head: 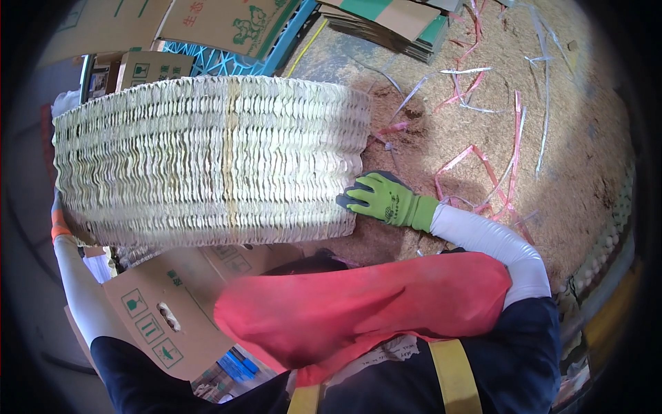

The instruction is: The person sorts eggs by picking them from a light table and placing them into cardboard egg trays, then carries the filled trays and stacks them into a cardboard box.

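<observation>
A long stack of pale moulded-pulp egg trays (207,160) lies on its side across my front, with a yellowish band across its middle. Against the right end, my right hand (380,199) wears a green and dark-grey glove, its fingers spread over the tray edges. At the opposite end is my left hand (58,212), in a grey and orange glove; most of its fingers are hidden by the trays. Between them the two hands hold the stack above the cartons.
Below the stack is a cardboard carton (165,305) with a hand hole. Cartons (222,23) and a blue plastic crate (279,46) stand beyond. Flattened cardboard (393,26) lies at the top. Pink and white straps (512,155) litter the debris-covered floor (574,207).
</observation>
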`<state>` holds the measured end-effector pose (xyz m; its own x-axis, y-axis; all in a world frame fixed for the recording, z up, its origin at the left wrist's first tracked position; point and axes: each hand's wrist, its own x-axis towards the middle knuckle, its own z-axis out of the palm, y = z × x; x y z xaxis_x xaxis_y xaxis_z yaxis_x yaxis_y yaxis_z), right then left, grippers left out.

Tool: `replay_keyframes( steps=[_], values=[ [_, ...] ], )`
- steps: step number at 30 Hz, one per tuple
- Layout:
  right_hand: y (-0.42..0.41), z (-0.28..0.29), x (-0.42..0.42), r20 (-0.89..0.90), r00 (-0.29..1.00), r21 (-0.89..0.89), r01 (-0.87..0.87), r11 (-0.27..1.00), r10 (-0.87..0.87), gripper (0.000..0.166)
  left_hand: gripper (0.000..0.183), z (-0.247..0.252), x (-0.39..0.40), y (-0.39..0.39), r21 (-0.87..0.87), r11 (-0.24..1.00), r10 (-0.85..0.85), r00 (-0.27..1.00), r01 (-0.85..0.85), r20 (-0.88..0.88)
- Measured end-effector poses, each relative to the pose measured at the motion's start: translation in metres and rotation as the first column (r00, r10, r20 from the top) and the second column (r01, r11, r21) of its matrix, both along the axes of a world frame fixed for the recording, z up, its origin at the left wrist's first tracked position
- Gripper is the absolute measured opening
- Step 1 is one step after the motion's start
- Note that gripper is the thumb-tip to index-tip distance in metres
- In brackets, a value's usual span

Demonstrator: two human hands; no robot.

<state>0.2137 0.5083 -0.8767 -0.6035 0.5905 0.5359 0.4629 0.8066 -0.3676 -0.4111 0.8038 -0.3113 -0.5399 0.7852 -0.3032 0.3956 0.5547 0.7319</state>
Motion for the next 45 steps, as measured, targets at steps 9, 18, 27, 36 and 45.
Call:
replay_keyframes(
  steps=[9, 18, 27, 36, 45],
  values=[
    [0.009, 0.01, -0.008, -0.024, 0.998, 0.113, -0.053, 0.992, 0.056, 0.035, 0.059, 0.009, -0.013, -0.003, 0.039, 0.999, 0.036, 0.996, -0.033, -0.081],
    [0.012, 0.022, -0.014, -0.074, 0.997, 0.039, -0.01, 0.999, 0.013, 0.038, 0.073, -0.018, 0.039, -0.011, 0.099, 0.985, 0.149, 0.985, -0.14, -0.085],
    [0.01, 0.039, -0.025, 0.036, 0.997, 0.102, 0.059, 0.993, -0.063, 0.036, 0.068, -0.011, 0.041, -0.019, 0.06, 0.983, 0.176, 0.982, -0.173, -0.068],
    [0.021, 0.047, -0.027, 0.018, 0.998, 0.1, -0.064, 0.993, 0.063, 0.029, 0.059, -0.021, 0.037, -0.005, 0.173, 0.981, 0.113, 0.979, -0.083, -0.171],
    [0.02, 0.049, -0.031, -0.016, 1.0, 0.17, -0.019, 0.985, 0.022, 0.032, 0.064, -0.022, 0.043, -0.014, 0.154, 0.976, 0.183, 0.968, -0.157, -0.173]
  ],
)
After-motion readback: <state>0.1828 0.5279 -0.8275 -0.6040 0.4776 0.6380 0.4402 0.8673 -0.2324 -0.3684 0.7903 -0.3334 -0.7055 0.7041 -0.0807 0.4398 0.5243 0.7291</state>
